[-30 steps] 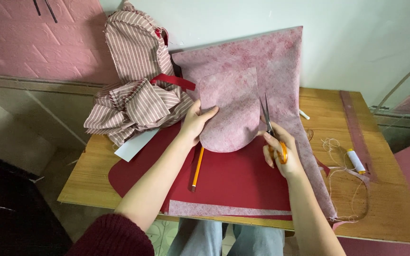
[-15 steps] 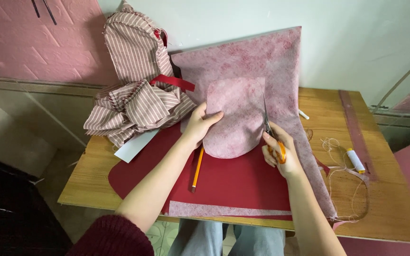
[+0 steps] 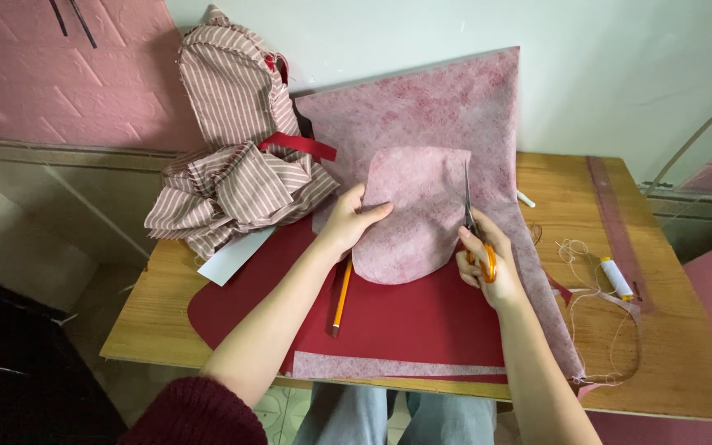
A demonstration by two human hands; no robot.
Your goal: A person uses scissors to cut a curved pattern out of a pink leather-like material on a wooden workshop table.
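Wooden worktop (image 3: pixel 686 363) set against a white wall, pink brick-pattern wall at the far left.

Near edge: a pale pink fabric strip (image 3: pixel 397 364) lies along the near edge, on top of a dark red sheet (image 3: pixel 405 317) covering the worktop centre. An orange pencil (image 3: pixel 340 297) rests on the red sheet, approx. perpendicular to the near edge, just beside the left forearm.

Centre: left hand (image 3: pixel 348 221) lies flat, fingers spread, pressing the left edge of a rounded pink fabric piece (image 3: pixel 412 216). Right hand (image 3: pixel 486 262) is closed through the orange handles of scissors (image 3: pixel 471 216); blades point toward the far edge, running along the right side of the fabric piece. Blade gap: can't tell.

Right side: white thread spool (image 3: pixel 616 277) w/ loose thread (image 3: pixel 611 346) trailing toward the near right corner; a dark red strip (image 3: pixel 611 206) runs near-to-far.

Far: large mottled pink sheet (image 3: pixel 447 107) rises against the wall. Far left corner: heap of striped fabric (image 3: pixel 236 177) w/ a red band (image 3: pixel 298 146); a white card (image 3: pixel 236 255) sticks out under it.
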